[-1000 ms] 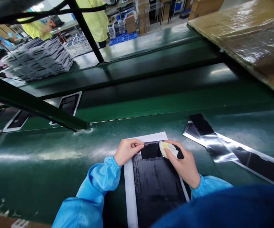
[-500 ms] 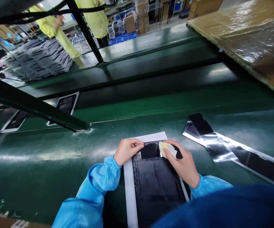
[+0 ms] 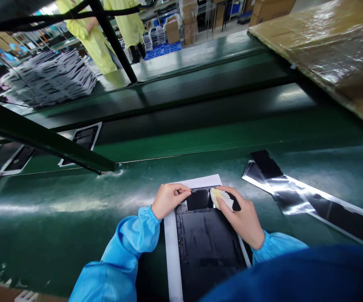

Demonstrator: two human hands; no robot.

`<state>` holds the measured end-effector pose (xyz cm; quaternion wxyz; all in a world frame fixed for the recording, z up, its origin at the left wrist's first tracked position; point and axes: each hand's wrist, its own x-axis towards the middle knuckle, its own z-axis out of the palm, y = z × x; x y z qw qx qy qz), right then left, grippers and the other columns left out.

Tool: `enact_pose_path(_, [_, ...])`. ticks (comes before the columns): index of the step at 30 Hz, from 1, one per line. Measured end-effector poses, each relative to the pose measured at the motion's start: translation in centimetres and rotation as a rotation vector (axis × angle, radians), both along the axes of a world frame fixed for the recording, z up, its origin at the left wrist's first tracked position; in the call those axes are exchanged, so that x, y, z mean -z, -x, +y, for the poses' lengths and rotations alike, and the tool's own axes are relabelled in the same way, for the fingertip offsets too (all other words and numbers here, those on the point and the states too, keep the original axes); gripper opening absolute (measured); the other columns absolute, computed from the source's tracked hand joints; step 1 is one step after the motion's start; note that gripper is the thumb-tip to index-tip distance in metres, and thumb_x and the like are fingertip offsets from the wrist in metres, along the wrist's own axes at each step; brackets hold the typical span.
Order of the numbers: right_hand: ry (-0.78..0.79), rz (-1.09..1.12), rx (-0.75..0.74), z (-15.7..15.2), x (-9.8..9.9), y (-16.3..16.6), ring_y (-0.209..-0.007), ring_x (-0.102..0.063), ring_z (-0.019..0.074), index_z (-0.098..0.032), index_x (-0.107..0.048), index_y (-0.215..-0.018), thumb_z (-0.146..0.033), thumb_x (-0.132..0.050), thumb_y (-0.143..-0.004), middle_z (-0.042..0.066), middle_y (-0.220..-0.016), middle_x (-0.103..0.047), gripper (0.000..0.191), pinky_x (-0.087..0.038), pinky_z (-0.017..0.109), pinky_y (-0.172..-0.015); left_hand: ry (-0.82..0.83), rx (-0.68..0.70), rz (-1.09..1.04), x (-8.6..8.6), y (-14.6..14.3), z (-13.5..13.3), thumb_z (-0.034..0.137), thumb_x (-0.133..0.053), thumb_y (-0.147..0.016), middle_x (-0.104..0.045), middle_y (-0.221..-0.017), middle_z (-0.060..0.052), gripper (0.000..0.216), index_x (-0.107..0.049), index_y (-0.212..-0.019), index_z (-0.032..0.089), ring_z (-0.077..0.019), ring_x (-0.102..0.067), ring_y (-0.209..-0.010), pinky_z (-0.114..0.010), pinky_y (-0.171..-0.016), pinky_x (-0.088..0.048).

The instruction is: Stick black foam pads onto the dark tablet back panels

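Note:
A black tablet housing (image 3: 211,247) lies on a white sheet (image 3: 172,256) on the green work surface, close in front of me. My left hand (image 3: 169,199) rests at its top left corner, thumb and forefinger pinched together by the edge; what sits between those fingertips is hidden. In my right hand (image 3: 244,218) is a crumpled white and yellowish wipe (image 3: 221,198). It presses against the upper right of the housing, beside a shiny dark rectangle (image 3: 198,199).
To the right lie dark panels with clear film (image 3: 290,195). A slanted green post (image 3: 74,153) stands at left. Beyond the surface runs a belt (image 3: 175,138) carrying more housings (image 3: 85,138). Wrapped cardboard (image 3: 320,46) juts in at upper right. People in yellow (image 3: 98,46) stand behind stacked sheets (image 3: 49,77).
Both my hands and the wipe stay almost in place. On the belt, the housings have shifted slightly left. A person in yellow in the background has moved right.

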<state>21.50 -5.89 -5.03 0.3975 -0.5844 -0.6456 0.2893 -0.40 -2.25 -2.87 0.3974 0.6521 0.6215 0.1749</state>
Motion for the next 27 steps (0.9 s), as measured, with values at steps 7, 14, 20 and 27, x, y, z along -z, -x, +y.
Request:
enact_pose_path(7, [-0.035,-0.034,-0.027,-0.08,0.6,0.06,-0.031,-0.042,0.008,-0.023,-0.062,-0.1,-0.03,-0.052,-0.085,-0.002,-0.085,-0.073,0.019,-0.039,0.025,-0.041,-0.037,0.019,0.03,0.24,0.11,-0.15,0.03,-0.063,-0.079,-0.068,-0.06,0.002,0.017,-0.076,-0.083,0.02,-0.0107,-0.055,-0.051,-0.019,-0.053,-0.042])
enact_pose_path(14, [-0.041,-0.06,-0.035,-0.09,0.45,0.0,-0.028,-0.038,0.0073,-0.022,-0.061,-0.1,-0.03,-0.051,-0.086,-0.003,-0.077,-0.071,0.019,-0.037,0.024,-0.037,-0.068,0.064,0.112,0.12,0.08,-0.42,0.028,-0.066,-0.077,-0.071,-0.073,0.004,0.018,-0.074,-0.093,0.025,-0.01,-0.058,-0.058,-0.02,-0.062,-0.045])
enact_pose_path(20, [-0.047,-0.071,-0.034,-0.14,0.5,0.0,-0.026,-0.035,0.0071,-0.022,-0.061,-0.099,-0.032,-0.051,-0.086,-0.006,-0.067,-0.068,0.02,-0.035,0.024,-0.035,-0.104,0.08,0.131,0.48,0.13,-0.57,0.029,-0.066,-0.079,-0.072,-0.076,0.003,0.015,-0.074,-0.09,0.025,-0.0108,-0.059,-0.059,-0.022,-0.065,-0.045])
enact_pose_path(27, [-0.059,-0.075,-0.036,-0.13,0.92,0.03,-0.028,-0.038,0.007,-0.022,-0.061,-0.099,-0.031,-0.052,-0.085,-0.006,-0.069,-0.068,0.019,-0.037,0.023,-0.036,-0.146,0.103,0.179,0.31,-0.05,-0.79,0.027,-0.067,-0.08,-0.072,-0.078,0.004,0.012,-0.073,-0.091,0.026,-0.0104,-0.059,-0.059,-0.021,-0.062,-0.042])
